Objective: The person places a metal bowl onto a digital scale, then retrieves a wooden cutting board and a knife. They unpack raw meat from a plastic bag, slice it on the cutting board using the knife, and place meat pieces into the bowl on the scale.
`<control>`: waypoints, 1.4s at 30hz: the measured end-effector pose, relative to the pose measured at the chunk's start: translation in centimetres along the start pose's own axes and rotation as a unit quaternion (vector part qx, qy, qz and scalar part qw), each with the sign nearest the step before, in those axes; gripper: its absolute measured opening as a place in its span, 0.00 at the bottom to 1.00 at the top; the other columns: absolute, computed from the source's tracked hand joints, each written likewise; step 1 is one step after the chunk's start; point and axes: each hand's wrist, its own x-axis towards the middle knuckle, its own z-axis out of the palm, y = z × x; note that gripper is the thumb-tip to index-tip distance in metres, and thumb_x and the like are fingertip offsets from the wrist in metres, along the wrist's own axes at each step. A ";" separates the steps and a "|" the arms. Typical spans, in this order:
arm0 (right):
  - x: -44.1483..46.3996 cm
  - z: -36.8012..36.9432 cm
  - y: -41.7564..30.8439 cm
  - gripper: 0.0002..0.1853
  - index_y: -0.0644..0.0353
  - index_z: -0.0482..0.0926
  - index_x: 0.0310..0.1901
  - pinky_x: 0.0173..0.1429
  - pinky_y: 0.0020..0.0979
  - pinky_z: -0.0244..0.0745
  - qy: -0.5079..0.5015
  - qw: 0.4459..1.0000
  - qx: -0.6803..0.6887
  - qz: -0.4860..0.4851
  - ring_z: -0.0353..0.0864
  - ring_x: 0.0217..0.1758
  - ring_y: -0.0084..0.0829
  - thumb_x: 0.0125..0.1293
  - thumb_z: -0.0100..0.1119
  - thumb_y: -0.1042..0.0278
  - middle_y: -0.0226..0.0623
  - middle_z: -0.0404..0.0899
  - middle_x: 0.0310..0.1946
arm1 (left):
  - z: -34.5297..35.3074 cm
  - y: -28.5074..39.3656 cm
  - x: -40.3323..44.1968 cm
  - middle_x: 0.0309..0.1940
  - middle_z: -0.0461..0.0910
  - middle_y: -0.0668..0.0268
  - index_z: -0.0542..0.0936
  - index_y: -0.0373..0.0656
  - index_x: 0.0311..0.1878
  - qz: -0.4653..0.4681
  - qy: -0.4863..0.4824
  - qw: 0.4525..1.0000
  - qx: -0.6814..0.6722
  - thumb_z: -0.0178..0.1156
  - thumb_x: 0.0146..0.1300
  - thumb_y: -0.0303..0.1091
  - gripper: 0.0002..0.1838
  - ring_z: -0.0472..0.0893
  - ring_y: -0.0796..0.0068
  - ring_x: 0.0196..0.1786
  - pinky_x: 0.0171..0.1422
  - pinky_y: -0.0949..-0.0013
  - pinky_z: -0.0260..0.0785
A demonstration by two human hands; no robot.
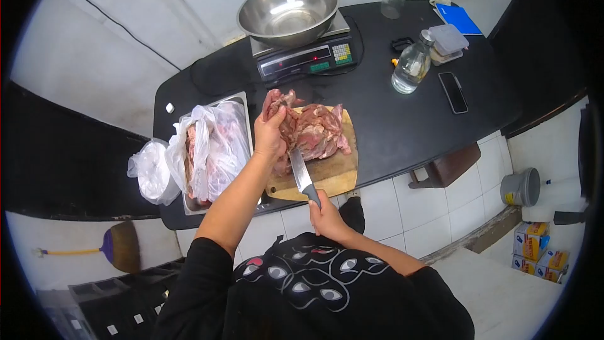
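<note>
A large piece of raw meat (318,131) lies on a wooden cutting board (340,176) at the table's front edge. My left hand (270,137) is closed on the meat's left part and lifts a flap of it. In my right hand (327,215) is a kitchen knife (300,173), gripped by its dark handle. The blade points away from me, and its tip touches the near left side of the meat. Left of the board, a metal tray (245,104) holds more meat in white plastic bags (217,138).
A steel bowl (288,12) sits on a digital scale (305,60) behind the board. To the right are a glass water bottle (412,69), a phone (453,92), plastic containers (448,41) and a blue folder (459,19). A bagged white tub (154,173) stands at left, a stool (450,167) below the table.
</note>
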 end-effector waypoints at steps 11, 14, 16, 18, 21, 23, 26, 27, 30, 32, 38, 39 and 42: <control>-5.0 -0.9 -0.6 0.15 0.57 0.64 0.53 0.24 0.40 0.70 -0.062 0.986 -0.038 0.147 0.75 0.17 0.41 0.67 0.47 0.63 0.45 0.70 0.16 | 1.1 1.0 0.6 0.44 0.73 0.67 0.69 0.59 0.57 0.031 -0.021 0.992 -0.123 0.56 0.64 0.26 0.21 0.75 0.72 0.43 0.47 0.66 0.72; -7.3 -3.7 1.2 0.14 0.57 0.64 0.53 0.22 0.35 0.69 -0.021 0.992 -0.081 0.094 0.74 0.16 0.33 0.69 0.47 0.63 0.39 0.71 0.16 | -0.3 1.3 -0.2 0.43 0.74 0.65 0.68 0.62 0.58 0.058 0.010 0.992 -0.109 0.56 0.64 0.29 0.21 0.75 0.71 0.41 0.47 0.66 0.72; -6.9 -5.0 -1.8 0.13 0.57 0.64 0.52 0.21 0.32 0.68 -0.037 0.989 -0.018 0.141 0.73 0.15 0.28 0.70 0.46 0.63 0.36 0.71 0.17 | -3.1 1.2 -1.3 0.40 0.78 0.62 0.69 0.44 0.56 0.039 0.024 0.989 -0.141 0.56 0.66 0.36 0.18 0.77 0.68 0.44 0.51 0.64 0.71; -5.8 -5.8 -3.2 0.13 0.57 0.65 0.52 0.21 0.30 0.68 -0.046 0.986 0.019 0.157 0.72 0.15 0.26 0.70 0.45 0.63 0.33 0.70 0.17 | -8.1 1.3 -2.3 0.39 0.78 0.62 0.72 0.39 0.51 -0.023 0.017 0.987 -0.158 0.54 0.67 0.41 0.16 0.77 0.66 0.45 0.53 0.63 0.70; -3.0 -6.1 -2.7 0.12 0.57 0.65 0.52 0.20 0.30 0.68 -0.053 0.992 0.008 0.118 0.72 0.15 0.24 0.71 0.45 0.63 0.33 0.70 0.17 | -10.1 1.6 -5.4 0.40 0.78 0.63 0.75 0.37 0.44 0.041 0.054 0.988 -0.136 0.50 0.69 0.46 0.19 0.77 0.64 0.46 0.55 0.59 0.69; -1.4 -6.6 -2.5 0.12 0.58 0.65 0.51 0.23 0.33 0.69 -0.079 0.989 -0.016 0.123 0.75 0.18 0.30 0.71 0.45 0.63 0.37 0.72 0.19 | -10.3 1.5 -6.8 0.40 0.78 0.62 0.75 0.40 0.45 0.038 0.133 0.979 -0.151 0.48 0.70 0.47 0.19 0.77 0.63 0.47 0.56 0.57 0.68; 0.1 -7.4 -1.7 0.12 0.58 0.65 0.50 0.29 0.39 0.70 -0.100 0.989 -0.083 0.070 0.79 0.26 0.43 0.70 0.46 0.64 0.45 0.75 0.22 | -10.0 1.3 -7.7 0.37 0.78 0.64 0.75 0.44 0.41 0.037 0.188 0.966 -0.173 0.48 0.70 0.49 0.17 0.77 0.64 0.46 0.56 0.57 0.68; 0.4 -7.6 -1.3 0.12 0.59 0.65 0.50 0.31 0.42 0.70 -0.103 0.988 -0.111 0.042 0.79 0.28 0.48 0.69 0.46 0.64 0.49 0.76 0.23 | -10.1 1.1 -8.0 0.37 0.78 0.64 0.75 0.44 0.41 0.047 0.170 0.968 -0.178 0.49 0.69 0.49 0.17 0.77 0.64 0.45 0.56 0.58 0.68; 1.9 -7.1 -0.6 0.13 0.59 0.64 0.50 0.37 0.48 0.69 -0.136 0.981 -0.136 0.030 0.77 0.35 0.59 0.68 0.47 0.65 0.56 0.76 0.28 | -9.2 0.9 -8.2 0.33 0.77 0.67 0.75 0.47 0.38 0.061 0.207 0.956 -0.200 0.50 0.69 0.50 0.16 0.77 0.66 0.40 0.51 0.59 0.69; 4.3 -4.2 0.4 0.13 0.59 0.65 0.50 0.38 0.50 0.68 -0.126 0.984 -0.124 -0.035 0.76 0.37 0.60 0.68 0.47 0.65 0.58 0.76 0.29 | -7.9 0.9 -8.2 0.32 0.77 0.67 0.75 0.47 0.37 0.066 0.282 0.932 -0.218 0.50 0.68 0.49 0.15 0.77 0.67 0.38 0.48 0.60 0.70; 5.4 -2.7 0.1 0.12 0.58 0.66 0.49 0.37 0.52 0.68 -0.168 0.973 -0.157 -0.018 0.76 0.37 0.61 0.67 0.47 0.63 0.59 0.77 0.31 | -8.4 0.4 -7.6 0.27 0.77 0.68 0.75 0.48 0.33 0.064 0.234 0.952 -0.189 0.50 0.68 0.49 0.16 0.77 0.70 0.32 0.41 0.66 0.71; 3.9 -4.1 0.7 0.12 0.58 0.66 0.48 0.37 0.52 0.68 -0.192 0.967 -0.169 0.001 0.76 0.36 0.60 0.67 0.47 0.63 0.59 0.77 0.31 | -7.7 1.1 -7.2 0.26 0.77 0.68 0.75 0.48 0.32 0.070 0.223 0.961 -0.144 0.50 0.68 0.50 0.17 0.78 0.70 0.31 0.38 0.67 0.72; 0.9 -8.4 1.8 0.12 0.57 0.66 0.47 0.39 0.54 0.69 -0.245 0.943 -0.224 0.012 0.76 0.37 0.61 0.66 0.48 0.63 0.59 0.77 0.31 | -7.9 2.7 -6.5 0.24 0.78 0.68 0.75 0.47 0.30 0.093 0.224 0.950 -0.194 0.50 0.68 0.49 0.17 0.77 0.69 0.27 0.35 0.66 0.72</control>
